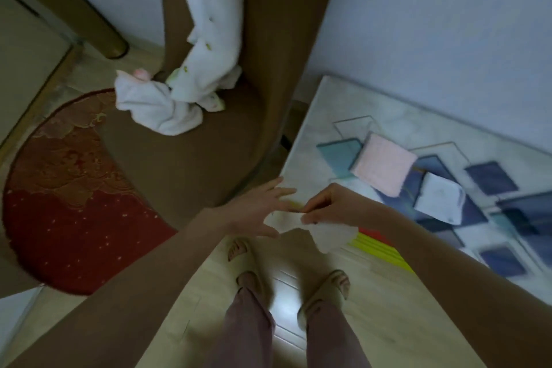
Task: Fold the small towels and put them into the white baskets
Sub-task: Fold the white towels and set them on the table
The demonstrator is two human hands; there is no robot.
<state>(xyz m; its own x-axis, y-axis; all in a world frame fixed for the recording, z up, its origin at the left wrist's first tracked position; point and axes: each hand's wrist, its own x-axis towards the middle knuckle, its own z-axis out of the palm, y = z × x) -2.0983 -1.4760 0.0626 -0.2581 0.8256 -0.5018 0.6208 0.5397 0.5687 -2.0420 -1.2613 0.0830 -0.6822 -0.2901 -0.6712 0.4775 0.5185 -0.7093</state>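
Observation:
A small white towel [325, 233] hangs in the air over the floor, near the table's left corner. My right hand [325, 206] pinches its upper edge. My left hand [260, 209] is spread with fingers apart, touching the towel's left end from below. On the table [313, 116] lie a folded pink towel [383, 169] and a folded white towel [440, 202], side by side and touching. A heap of unfolded white towels [167, 104] lies on the brown armchair [185, 155]. No white basket is in view.
A white patterned cloth [209, 24] hangs down the chair's back. A red round rug [68, 203] lies left of the chair. The table top has blue geometric shapes and a yellow strip [379, 248] at its near edge. My slippered feet [325, 293] stand on the pale wooden floor.

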